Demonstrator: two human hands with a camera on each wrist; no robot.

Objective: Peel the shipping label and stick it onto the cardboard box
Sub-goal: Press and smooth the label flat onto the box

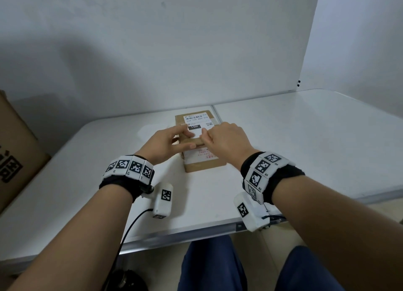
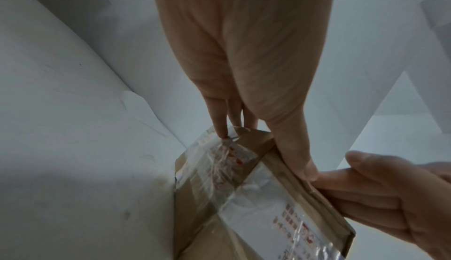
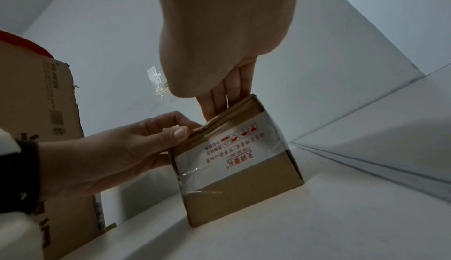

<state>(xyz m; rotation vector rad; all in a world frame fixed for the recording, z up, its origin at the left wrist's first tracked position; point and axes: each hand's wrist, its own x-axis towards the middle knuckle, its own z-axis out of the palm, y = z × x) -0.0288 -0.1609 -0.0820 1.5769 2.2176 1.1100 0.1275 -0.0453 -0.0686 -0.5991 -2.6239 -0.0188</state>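
Shipping label (image 1: 197, 121): white, barcode, QR, black "15H" block; lies flat atop cardboard box (image 1: 205, 165), mid-bench (image 1: 305, 138). L hand (image 1: 165, 144) fingers pinch box's near top edge. R hand (image 1: 226, 142) fingers bunched at label's near edge; grip unclear.

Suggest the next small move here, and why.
Probably slide the right hand across the near edge of the shipping label to press it flat: the label already lies on the cardboard box, and the left hand grips the box, steadying it.

shipping label (image 1: 197, 124): near end under hands (image 1: 165, 143) (image 1: 226, 141), print too small (15H aside) | large carton (image 1: 15, 151): cut off left
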